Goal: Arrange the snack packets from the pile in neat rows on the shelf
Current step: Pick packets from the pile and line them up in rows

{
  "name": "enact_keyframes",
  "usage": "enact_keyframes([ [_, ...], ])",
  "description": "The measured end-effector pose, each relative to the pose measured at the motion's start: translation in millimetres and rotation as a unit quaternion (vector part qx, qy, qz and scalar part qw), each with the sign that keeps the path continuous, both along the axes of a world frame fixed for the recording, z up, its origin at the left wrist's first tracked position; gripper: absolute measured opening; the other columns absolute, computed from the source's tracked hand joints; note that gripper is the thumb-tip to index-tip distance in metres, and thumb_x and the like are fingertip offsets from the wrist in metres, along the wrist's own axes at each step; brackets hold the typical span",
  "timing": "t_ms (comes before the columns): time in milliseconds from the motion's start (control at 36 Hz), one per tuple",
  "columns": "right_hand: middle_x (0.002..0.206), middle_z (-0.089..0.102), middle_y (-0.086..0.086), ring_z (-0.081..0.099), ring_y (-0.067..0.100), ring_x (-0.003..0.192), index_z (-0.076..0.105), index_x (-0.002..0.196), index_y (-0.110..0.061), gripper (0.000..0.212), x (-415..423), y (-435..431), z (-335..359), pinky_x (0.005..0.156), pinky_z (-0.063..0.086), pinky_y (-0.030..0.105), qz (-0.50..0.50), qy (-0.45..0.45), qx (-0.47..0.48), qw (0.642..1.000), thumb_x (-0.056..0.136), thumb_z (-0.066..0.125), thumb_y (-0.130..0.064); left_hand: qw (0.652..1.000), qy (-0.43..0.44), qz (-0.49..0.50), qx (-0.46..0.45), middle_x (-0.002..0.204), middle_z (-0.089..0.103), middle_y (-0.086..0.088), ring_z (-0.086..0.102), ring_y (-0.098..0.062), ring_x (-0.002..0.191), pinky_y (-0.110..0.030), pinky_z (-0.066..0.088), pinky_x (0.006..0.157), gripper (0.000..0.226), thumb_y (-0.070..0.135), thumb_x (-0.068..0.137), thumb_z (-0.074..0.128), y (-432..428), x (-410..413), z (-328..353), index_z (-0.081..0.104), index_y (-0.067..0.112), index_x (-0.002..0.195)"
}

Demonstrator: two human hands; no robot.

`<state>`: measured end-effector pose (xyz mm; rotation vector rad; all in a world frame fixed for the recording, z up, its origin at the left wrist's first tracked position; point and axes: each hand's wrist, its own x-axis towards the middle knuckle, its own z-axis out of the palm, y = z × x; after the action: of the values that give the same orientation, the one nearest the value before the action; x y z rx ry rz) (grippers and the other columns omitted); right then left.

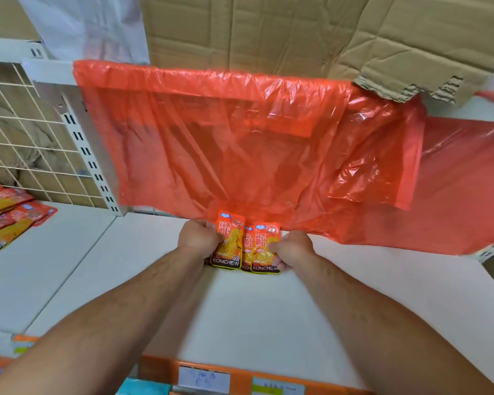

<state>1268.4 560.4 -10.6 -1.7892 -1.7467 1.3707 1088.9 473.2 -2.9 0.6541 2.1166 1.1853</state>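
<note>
**White shelf, slack orange bag: a row that may not stand**

White shelf board (268, 309) runs bare toward me, and an orange plastic bag (226, 143) hangs over its back at twelve o'clock, under torn cardboard (354, 38). Dead centre, three snack packets (247, 249) sit side by side with edges overlapping, their tops touching the bag's hem. The left grip (200, 238) is curled round the packet at nine o'clock of the trio, thumb on its face. The right grip (293, 248) pinches the one at three o'clock the same way. Neither seems to hold the middle packet, which looks only wedged between its neighbours. If the two let go unevenly, I reckon it slides or tips forward. The slack bag gives no firm backing, so the row could lean or skew. The pile (9, 220) lies at nine o'clock on the next shelf, well apart.
</note>
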Motion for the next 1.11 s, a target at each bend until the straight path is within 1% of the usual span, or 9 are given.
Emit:
enact_keyframes([
  [167, 0.057, 0.069, 0.013, 0.063, 0.019, 0.043, 0.061, 0.062, -0.006, 0.016, -4, 0, -2, 0.058, 0.060, 0.034, 0.001, -0.066, 0.043, 0.997, 0.076, 0.067, -0.008, 1.000, -0.018, 0.000, 0.002, 0.086, 0.074, -0.005, 0.071, -0.025, 0.082, -0.036, 0.057, 0.079, 0.014, 0.004, 0.073, 0.074, 0, -6, -4, 0.070, 0.008, 0.086],
  [278, 0.053, 0.068, 0.010, 0.067, 0.021, 0.047, 0.062, 0.056, -0.005, 0.019, -5, -5, -1, 0.058, 0.062, 0.036, 0.004, -0.098, 0.068, 0.993, 0.073, 0.067, -0.013, 1.000, -0.024, -0.017, 0.000, 0.084, 0.075, -0.007, 0.072, -0.028, 0.082, -0.041, 0.058, 0.082, 0.010, 0.004, 0.072, 0.074, -1, -9, -6, 0.069, 0.010, 0.078],
  [472, 0.059, 0.069, 0.009, 0.059, 0.016, 0.034, 0.066, 0.085, 0.000, 0.021, -5, -7, 1, 0.040, 0.050, 0.023, -0.010, -0.085, 0.068, 0.994, 0.074, 0.070, -0.017, 0.999, -0.032, -0.037, 0.003, 0.060, 0.059, -0.003, 0.051, -0.018, 0.049, -0.024, 0.041, 0.054, 0.028, 0.003, 0.074, 0.075, 2, -2, 0, 0.054, 0.016, 0.061],
  [583, 0.056, 0.068, 0.009, 0.061, 0.019, 0.038, 0.064, 0.073, -0.005, 0.020, -4, -10, 0, 0.047, 0.055, 0.028, -0.031, -0.080, 0.074, 0.994, 0.075, 0.069, -0.024, 0.997, -0.063, -0.054, 0.008, 0.053, 0.053, -0.004, 0.044, -0.016, 0.037, -0.020, 0.037, 0.044, 0.027, -0.001, 0.075, 0.072, 5, 4, 3, 0.055, 0.014, 0.062],
  [694, 0.048, 0.059, 0.004, 0.058, 0.022, 0.047, 0.057, 0.055, -0.012, 0.034, 7, -11, 4, 0.054, 0.048, 0.026, -0.036, -0.093, 0.108, 0.989, 0.079, 0.063, -0.035, 0.993, -0.097, -0.064, 0.013, 0.050, 0.048, -0.003, 0.041, -0.014, 0.035, -0.020, 0.035, 0.043, 0.028, -0.007, 0.074, 0.071, 13, 14, 5, 0.053, 0.013, 0.064],
  [778, 0.065, 0.061, -0.003, 0.060, 0.022, 0.066, 0.058, 0.071, -0.013, 0.017, 21, -12, 6, 0.055, 0.041, 0.025, -0.054, -0.119, 0.133, 0.982, 0.078, 0.060, -0.029, 0.993, -0.096, -0.065, 0.015, 0.050, 0.049, -0.002, 0.045, -0.017, 0.042, -0.026, 0.042, 0.050, 0.030, -0.007, 0.073, 0.075, 20, 27, 6, 0.053, 0.013, 0.065],
  [833, 0.077, 0.064, -0.004, 0.061, 0.022, 0.075, 0.061, 0.082, -0.016, 0.012, 32, -12, 7, 0.063, 0.047, 0.027, -0.060, -0.136, 0.145, 0.978, 0.078, 0.057, -0.027, 0.993, -0.088, -0.074, 0.013, 0.050, 0.050, -0.002, 0.047, -0.019, 0.046, -0.032, 0.047, 0.056, 0.034, -0.005, 0.071, 0.077, 25, 38, 4, 0.052, 0.014, 0.061],
  [972, 0.082, 0.066, -0.001, 0.062, 0.025, 0.080, 0.062, 0.084, -0.017, 0.011, 58, -10, 9, 0.075, 0.055, 0.034, -0.061, -0.159, 0.158, 0.973, 0.081, 0.055, -0.024, 0.994, -0.053, -0.091, -0.006, 0.051, 0.056, -0.002, 0.052, -0.018, 0.045, -0.041, 0.057, 0.064, 0.032, 0.000, 0.070, 0.080, 40, 64, 1, 0.054, 0.015, 0.060],
  [1111, 0.087, 0.069, 0.005, 0.064, 0.030, 0.084, 0.066, 0.086, -0.014, 0.013, 75, -7, 11, 0.077, 0.056, 0.037, -0.055, -0.162, 0.174, 0.970, 0.083, 0.055, -0.021, 0.990, 0.043, -0.133, -0.036, 0.051, 0.061, -0.004, 0.061, -0.020, 0.051, -0.031, 0.055, 0.063, 0.030, 0.007, 0.066, 0.081, 55, 81, -3, 0.055, 0.013, 0.053],
])
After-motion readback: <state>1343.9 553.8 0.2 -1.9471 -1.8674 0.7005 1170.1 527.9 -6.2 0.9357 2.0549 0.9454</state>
